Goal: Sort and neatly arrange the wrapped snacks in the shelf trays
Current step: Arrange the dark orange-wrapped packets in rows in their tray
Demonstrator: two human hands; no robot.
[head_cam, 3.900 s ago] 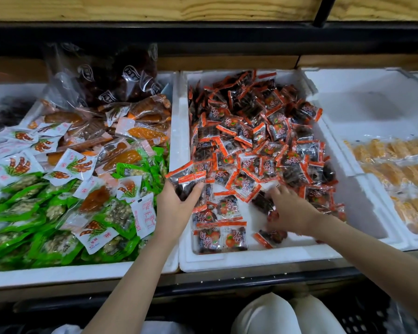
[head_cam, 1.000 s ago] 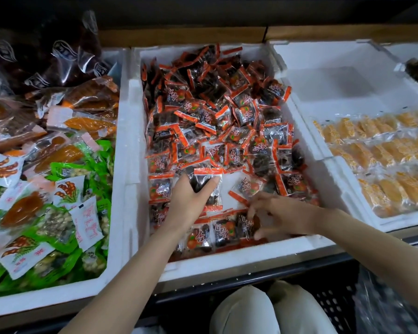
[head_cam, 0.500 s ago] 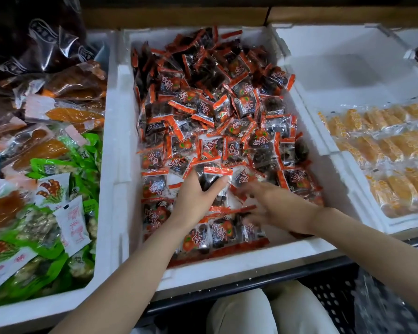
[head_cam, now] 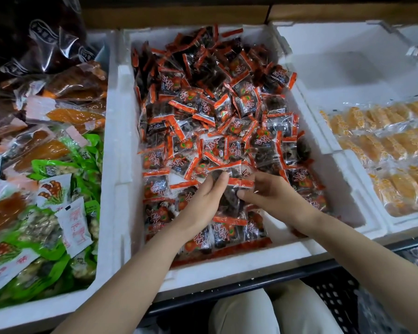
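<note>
spanning the shelf in front of us are three white foam trays set side by side, walls touching. the middle tray [head_cam: 121, 141] holds the red-edged snacks [head_cam: 203, 97], heaped loose from the back wall to about the centre. along its left wall and front rim they lie flatter, in rough rows. the only bare floor we can see in this tray is at the front right corner, just beside our right wrist. the left tray [head_cam: 34, 312] is packed to its rim with green and orange packets [head_cam: 58, 165]. the right tray [head_cam: 336, 68] is bare across its back half, and yellow snacks [head_cam: 384, 145] lie in rows across its front half.

both our forearms cross the front rim of the middle tray and angle inward, so the hands meet near the front of the heap. our left hand [head_cam: 203, 203] lies back up, fingers reaching forward. our right hand [head_cam: 273, 196] faces it with fingers bent and thumb underneath. between them is one packet [head_cam: 237, 175], pinched by the left fingertips on one side and by the right thumb and fingers on the other. it is held just over the flat rows.
</note>
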